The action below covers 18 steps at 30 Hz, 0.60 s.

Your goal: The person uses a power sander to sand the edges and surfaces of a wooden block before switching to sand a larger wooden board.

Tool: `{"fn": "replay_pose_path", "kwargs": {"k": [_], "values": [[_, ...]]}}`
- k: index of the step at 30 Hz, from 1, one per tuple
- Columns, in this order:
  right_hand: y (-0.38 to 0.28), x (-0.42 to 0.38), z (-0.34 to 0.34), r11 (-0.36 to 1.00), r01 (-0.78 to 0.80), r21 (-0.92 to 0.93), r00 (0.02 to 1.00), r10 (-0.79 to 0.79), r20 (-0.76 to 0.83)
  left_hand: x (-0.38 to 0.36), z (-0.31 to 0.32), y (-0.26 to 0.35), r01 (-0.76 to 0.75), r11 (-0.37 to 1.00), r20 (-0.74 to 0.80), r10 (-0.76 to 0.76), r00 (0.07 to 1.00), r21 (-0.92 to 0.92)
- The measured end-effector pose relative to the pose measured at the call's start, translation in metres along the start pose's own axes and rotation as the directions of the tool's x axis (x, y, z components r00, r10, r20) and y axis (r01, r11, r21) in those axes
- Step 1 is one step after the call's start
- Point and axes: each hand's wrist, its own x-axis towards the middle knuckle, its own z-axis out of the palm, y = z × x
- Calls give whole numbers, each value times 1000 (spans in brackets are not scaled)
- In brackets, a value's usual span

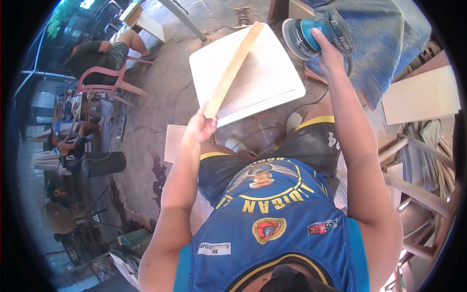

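Observation:
A long, narrow strip of light wood [235, 68] slants across a white square tabletop [272, 65] in front of my knees. My left hand [202, 125] grips the strip's near end, just past the tabletop's left edge. Up at the right, my right hand [329, 51] is wrapped round a teal and black random orbital sander [311, 35]. Its round pad faces left, tilted on its side and apart from the wood. The fingers under the sander's body are hidden.
Blue tarp-like cloth [374, 48] drapes at the right, near a pale board [422, 95] and wooden frames [421, 194]. A cord [314, 101] runs by my leg. Someone sits in a pink plastic chair [104, 80] at the left; another person [78, 141] sits farther off.

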Motion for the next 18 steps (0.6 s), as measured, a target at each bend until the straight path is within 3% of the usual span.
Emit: {"fn": "replay_pose_path", "kwargs": {"k": [2, 4, 10, 11, 12, 13, 14, 15, 16, 18], "values": [[3, 4, -4, 999, 37, 31, 999, -38, 28, -18, 19, -6, -21, 1000, 43, 21, 999, -15], [6, 8, -8, 999, 40, 13, 999, -40, 27, -22, 28, -8, -33, 988, 48, 41, 998, -152], [4, 16, -9, 996, 48, -80, 996, -41, 81, -34, 5, 23, -200, 978, -59, 197, 979, -53], [6, 19, -6, 996, 54, -75, 996, -48, 74, -35, -1, 31, -200, 932, -186, 264, 946, 303], [5, 18, 0, 996, 57, -70, 995, -51, 90, -37, -5, 40, -124, 778, -282, 365, 887, 616], [2, 15, 4, 995, 71, -70, 993, -64, 100, -37, -6, 55, -68, 611, -273, 447, 852, 789], [1, 12, 8, 994, 83, -71, 992, -75, 105, -34, -8, 67, -73, 611, -275, 455, 847, 788], [1, 8, 12, 994, 83, -67, 991, -75, 110, -35, -4, 77, 3, 306, -167, 510, 844, 952], [1, 4, 16, 996, 63, -67, 991, -55, 121, -37, -1, 82, 79, -38, -48, 522, 852, 996], [-1, -1, 23, 996, 56, -68, 990, -46, 134, -33, 5, 90, 84, 9, -79, 471, 879, 996]]}}
